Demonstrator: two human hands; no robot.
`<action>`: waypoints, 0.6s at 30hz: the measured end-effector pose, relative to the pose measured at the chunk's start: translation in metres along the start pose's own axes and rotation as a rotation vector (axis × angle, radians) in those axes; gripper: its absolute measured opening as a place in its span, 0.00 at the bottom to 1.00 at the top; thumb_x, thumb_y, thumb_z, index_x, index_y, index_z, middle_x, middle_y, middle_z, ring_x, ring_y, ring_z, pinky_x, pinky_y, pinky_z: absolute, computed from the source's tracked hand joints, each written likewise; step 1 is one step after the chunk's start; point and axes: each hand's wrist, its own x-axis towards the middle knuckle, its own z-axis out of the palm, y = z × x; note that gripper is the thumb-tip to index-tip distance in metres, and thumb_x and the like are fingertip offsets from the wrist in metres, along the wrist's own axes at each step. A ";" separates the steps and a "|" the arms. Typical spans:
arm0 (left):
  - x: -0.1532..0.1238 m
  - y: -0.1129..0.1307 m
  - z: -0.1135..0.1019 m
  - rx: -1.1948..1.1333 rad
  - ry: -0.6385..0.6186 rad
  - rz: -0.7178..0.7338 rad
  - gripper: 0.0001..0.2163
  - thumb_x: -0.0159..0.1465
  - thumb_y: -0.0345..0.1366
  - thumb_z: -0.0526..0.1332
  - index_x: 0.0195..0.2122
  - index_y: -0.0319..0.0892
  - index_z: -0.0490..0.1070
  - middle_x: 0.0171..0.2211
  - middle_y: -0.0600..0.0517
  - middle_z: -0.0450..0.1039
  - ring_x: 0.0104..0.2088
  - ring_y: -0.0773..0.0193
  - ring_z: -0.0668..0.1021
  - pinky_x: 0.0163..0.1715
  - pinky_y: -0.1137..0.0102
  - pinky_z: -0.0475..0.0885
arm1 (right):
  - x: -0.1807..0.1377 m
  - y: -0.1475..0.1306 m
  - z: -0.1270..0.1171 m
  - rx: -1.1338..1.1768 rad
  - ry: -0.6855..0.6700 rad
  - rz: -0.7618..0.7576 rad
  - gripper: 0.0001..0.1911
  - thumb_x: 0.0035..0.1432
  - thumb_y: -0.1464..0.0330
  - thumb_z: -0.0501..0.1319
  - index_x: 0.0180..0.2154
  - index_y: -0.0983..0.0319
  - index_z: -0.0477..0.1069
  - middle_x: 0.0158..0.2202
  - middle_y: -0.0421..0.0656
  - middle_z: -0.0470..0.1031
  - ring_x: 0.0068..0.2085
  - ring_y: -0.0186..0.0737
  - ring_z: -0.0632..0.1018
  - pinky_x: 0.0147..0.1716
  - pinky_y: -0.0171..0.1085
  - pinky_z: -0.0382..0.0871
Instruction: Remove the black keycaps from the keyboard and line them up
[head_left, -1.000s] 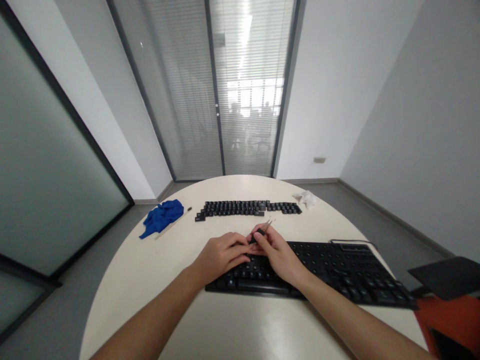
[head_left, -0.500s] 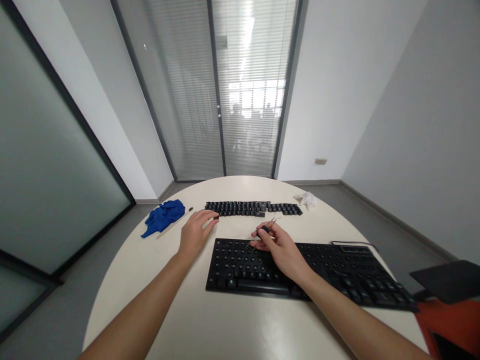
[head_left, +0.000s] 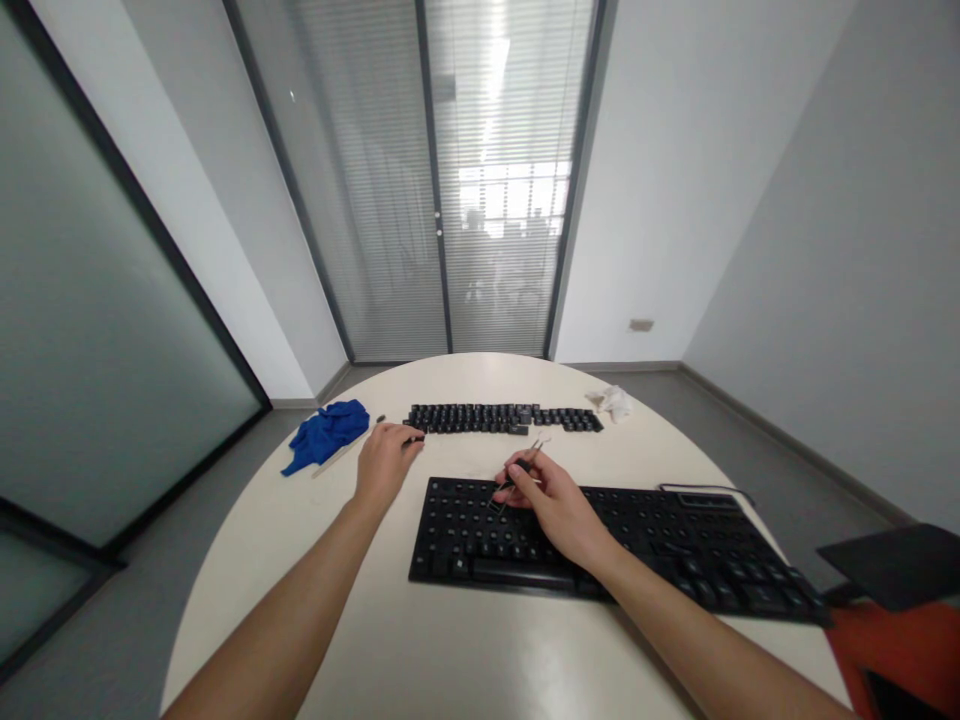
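My left hand (head_left: 384,462) pinches a small black keycap (head_left: 414,439) between thumb and fingertips, by the left end of the laid-out rows of keycaps (head_left: 474,418). Closed around a keycap puller (head_left: 520,468) with a dark handle and thin wire ends is my right hand (head_left: 561,508). It hovers over the black keyboard (head_left: 502,571), whose upper left part shows small bare key posts. Larger keys such as the space bar are still in place. The right hand and forearm hide the middle of the keyboard.
A blue cloth (head_left: 326,435) and a thin pale stick (head_left: 341,457) lie on the left of the round table (head_left: 330,610). Crumpled white tissue (head_left: 615,402) sits at the back right. The keyboard's cable (head_left: 709,487) runs behind it. A red and black chair (head_left: 896,640) stands at the right.
My left hand has moved slightly left with the keycap, to the end of the rows. My right hand with the puller has shifted a little left and turned slightly.
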 end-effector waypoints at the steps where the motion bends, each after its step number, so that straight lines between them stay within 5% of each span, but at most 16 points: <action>1: 0.000 0.001 -0.001 0.008 -0.005 0.005 0.06 0.61 0.35 0.63 0.38 0.47 0.78 0.39 0.52 0.80 0.44 0.53 0.74 0.47 0.59 0.69 | 0.000 0.001 0.000 -0.003 -0.002 -0.001 0.19 0.59 0.52 0.60 0.40 0.61 0.64 0.38 0.42 0.74 0.36 0.35 0.80 0.40 0.37 0.75; 11: 0.016 0.015 -0.015 0.164 -0.173 0.075 0.06 0.60 0.34 0.64 0.36 0.46 0.80 0.37 0.48 0.80 0.45 0.47 0.73 0.44 0.58 0.68 | 0.001 0.008 -0.002 -0.021 -0.019 0.000 0.18 0.61 0.52 0.58 0.40 0.61 0.64 0.38 0.42 0.74 0.35 0.34 0.80 0.38 0.35 0.73; 18: 0.011 0.010 -0.009 0.142 -0.079 0.119 0.06 0.62 0.34 0.63 0.40 0.45 0.78 0.40 0.49 0.80 0.47 0.49 0.71 0.46 0.57 0.66 | 0.000 0.009 -0.002 -0.027 -0.016 0.018 0.18 0.61 0.52 0.59 0.40 0.61 0.64 0.38 0.42 0.75 0.35 0.34 0.80 0.37 0.35 0.73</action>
